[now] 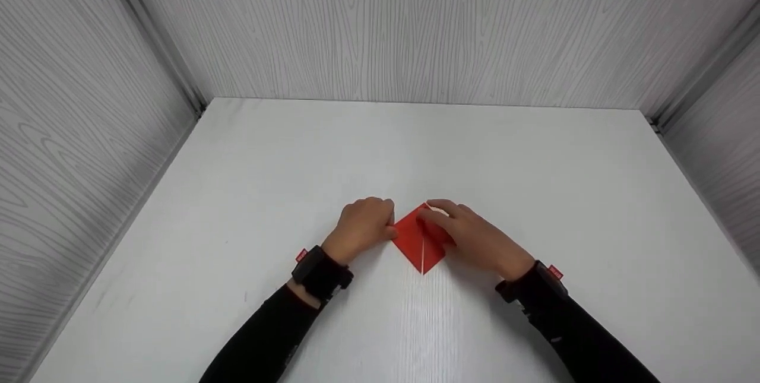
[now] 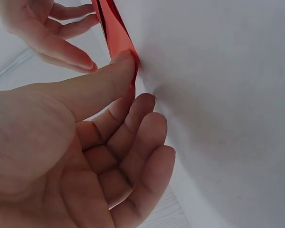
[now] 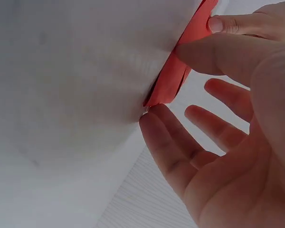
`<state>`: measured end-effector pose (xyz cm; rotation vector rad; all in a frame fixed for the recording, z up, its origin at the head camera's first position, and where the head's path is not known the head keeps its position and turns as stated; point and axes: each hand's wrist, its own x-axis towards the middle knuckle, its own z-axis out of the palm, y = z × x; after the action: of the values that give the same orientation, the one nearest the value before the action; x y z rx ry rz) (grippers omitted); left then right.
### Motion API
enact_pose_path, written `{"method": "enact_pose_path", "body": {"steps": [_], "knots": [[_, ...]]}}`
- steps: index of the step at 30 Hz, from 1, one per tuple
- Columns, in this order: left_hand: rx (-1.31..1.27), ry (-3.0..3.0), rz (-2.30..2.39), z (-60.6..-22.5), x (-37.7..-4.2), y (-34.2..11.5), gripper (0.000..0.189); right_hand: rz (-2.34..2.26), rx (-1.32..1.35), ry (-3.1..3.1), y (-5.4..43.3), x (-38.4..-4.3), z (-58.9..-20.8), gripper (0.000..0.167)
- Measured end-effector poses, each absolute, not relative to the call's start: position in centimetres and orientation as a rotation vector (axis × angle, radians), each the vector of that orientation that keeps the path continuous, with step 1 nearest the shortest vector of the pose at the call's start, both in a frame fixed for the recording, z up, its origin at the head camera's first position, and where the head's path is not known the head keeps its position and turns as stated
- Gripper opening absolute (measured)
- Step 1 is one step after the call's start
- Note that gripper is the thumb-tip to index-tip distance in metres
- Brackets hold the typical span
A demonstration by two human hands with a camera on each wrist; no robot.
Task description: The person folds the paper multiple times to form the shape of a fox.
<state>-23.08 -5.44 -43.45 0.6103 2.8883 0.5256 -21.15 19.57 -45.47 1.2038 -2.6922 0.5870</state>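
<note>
A small folded red paper lies on the white table, its corners pointing near and far, with a pale slit running down its middle. At its left corner my left hand pinches it between thumb and index finger; the left wrist view shows the thumb on the red paper and the other fingers loosely bent. My right hand covers the right part of the paper. In the right wrist view, its thumb touches the red paper and fingertips meet the paper's end, the fingers spread and mostly straight.
The white tabletop extends around both hands. A wood-grain panel stands along the back, and similar panels rise at the left and right. Each wrist wears a black band.
</note>
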Motion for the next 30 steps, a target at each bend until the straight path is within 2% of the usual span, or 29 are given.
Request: {"method": "enact_pose_path", "body": {"steps": [6, 12, 20, 30], "knots": [[0.666, 2.856, 0.603, -42.8, -23.0, -5.3, 0.013, 0.793, 1.018, -2.698, 19.6, -21.6, -45.2, 0.062], [0.778, 2.85, 0.656, -42.2, -22.6, -5.3, 0.016, 0.972, 0.832, -2.714, 19.7, -22.0, -44.7, 0.038], [0.873, 2.892, 0.68, -41.4, -22.0, -5.4, 0.018, 1.126, 0.776, -2.675, 20.0, -22.2, -43.5, 0.013], [0.914, 3.013, 0.699, -41.1, -22.1, -5.7, 0.014, 1.152, 0.798, -2.597, 20.2, -22.0, -42.2, 0.007]]}}
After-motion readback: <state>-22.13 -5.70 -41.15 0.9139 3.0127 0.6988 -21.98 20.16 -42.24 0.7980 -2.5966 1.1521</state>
